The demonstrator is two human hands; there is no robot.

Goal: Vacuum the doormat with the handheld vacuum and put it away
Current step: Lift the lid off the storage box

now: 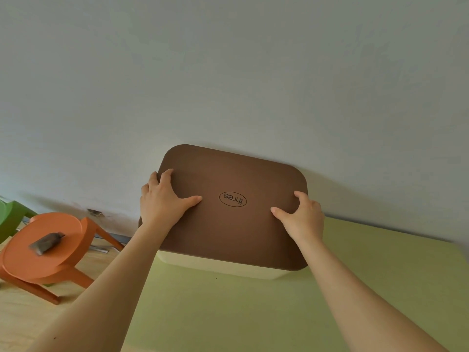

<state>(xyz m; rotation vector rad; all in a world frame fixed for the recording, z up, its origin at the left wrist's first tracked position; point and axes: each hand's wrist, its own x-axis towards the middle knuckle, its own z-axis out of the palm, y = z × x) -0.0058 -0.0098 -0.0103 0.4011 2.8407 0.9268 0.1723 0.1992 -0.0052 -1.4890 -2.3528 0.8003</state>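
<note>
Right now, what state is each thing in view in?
Brown rounded lid: on the cream box, covering it.
Box: covered, on the pale green table.
Left hand: grips the lid's left edge.
Right hand: grips the lid's right edge.
Orange round stool: upright, dark grey object on seat.

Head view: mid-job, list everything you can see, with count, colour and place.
lid: one, brown, on the box, oval "three" mark in its middle
box: one, cream, on the table against the wall
table: one, yellow-green, lower right
orange stool: one, on the floor at left
small object: one, grey-brown, on the orange stool; cannot tell what it is
green stool: one, cut off at the left edge
floor: wood, lower left
wall: whitish, behind everything
left hand: grips the lid's left edge
right hand: grips the lid's right edge
</note>
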